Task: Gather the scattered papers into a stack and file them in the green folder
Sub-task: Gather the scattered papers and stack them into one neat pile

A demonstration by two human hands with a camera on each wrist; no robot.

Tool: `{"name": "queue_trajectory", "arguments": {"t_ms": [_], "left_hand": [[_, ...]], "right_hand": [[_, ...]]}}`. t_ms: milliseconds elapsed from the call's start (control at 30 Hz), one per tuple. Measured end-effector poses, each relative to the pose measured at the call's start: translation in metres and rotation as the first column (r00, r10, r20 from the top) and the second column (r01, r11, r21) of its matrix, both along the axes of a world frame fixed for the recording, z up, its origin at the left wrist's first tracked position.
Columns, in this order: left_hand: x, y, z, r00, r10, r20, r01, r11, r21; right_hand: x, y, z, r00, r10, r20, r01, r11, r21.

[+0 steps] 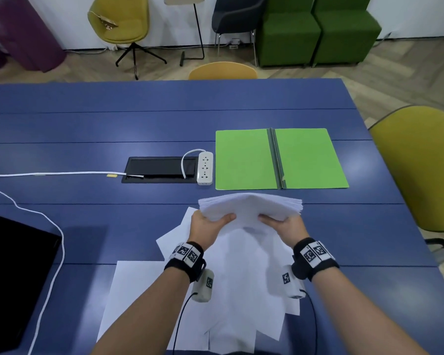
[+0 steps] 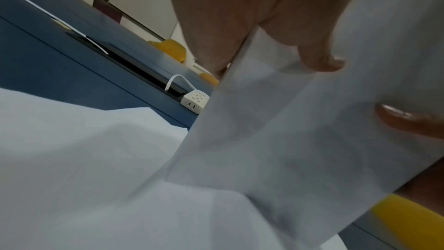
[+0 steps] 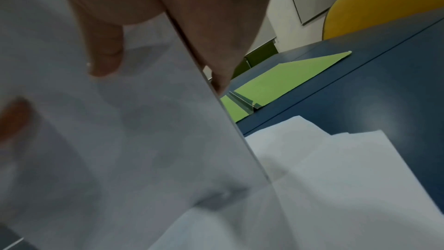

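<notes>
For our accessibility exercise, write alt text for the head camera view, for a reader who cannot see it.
Both hands, left hand and right hand, hold a bent stack of white papers above loose sheets on a blue table. Beyond the stack a green folder lies open and flat, with a white power strip to its left.

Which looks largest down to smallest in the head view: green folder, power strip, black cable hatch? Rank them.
1. green folder, lying open, by far the largest.
2. black cable hatch set into the table.
3. power strip, beside the folder.
</notes>
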State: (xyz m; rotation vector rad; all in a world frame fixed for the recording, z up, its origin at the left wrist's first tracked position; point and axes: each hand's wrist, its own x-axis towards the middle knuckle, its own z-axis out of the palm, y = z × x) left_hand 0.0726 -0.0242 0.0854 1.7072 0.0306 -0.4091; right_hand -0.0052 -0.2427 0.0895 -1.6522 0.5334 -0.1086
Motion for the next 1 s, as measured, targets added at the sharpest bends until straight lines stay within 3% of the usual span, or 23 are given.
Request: {"name": "queue_trajectory", "arguments": {"t_ms": [233, 433, 567, 833, 1000], "left_hand": [[0.018, -0.006, 0.010, 1.000, 0.013, 0.028, -0.014, 0.999, 0.031], [0.018, 0.008, 0.005, 0.990, -0.136, 0.023, 0.132, 0.983, 0.131], [0.001, 0.025, -0.013, 0.978, -0.207, -0.033, 0.209, 0.951, 0.226], [-0.047, 0.064, -0.065, 0.961, -0.148, -0.236, 0.205, 0.950, 0.238], [-0.062, 0.100, -0.077, 0.965, -0.171, -0.199, 0.237, 0.893, 0.382]], "right_hand": [[0.016, -0.004, 0.007, 0.995, -0.082, -0.049, 0.078, 0.994, -0.080], [0.007, 0.005, 0.008, 0.996, -0.040, -0.083, 0.033, 0.996, -0.086], [-0.010, 0.011, -0.010, 0.976, -0.014, -0.217, -0.018, 0.990, -0.141], [-0.050, 0.026, -0.057, 0.901, 0.007, -0.433, -0.095, 0.979, -0.182], [-0.072, 0.031, -0.084, 0.845, -0.033, -0.534, -0.083, 0.978, -0.191]]}}
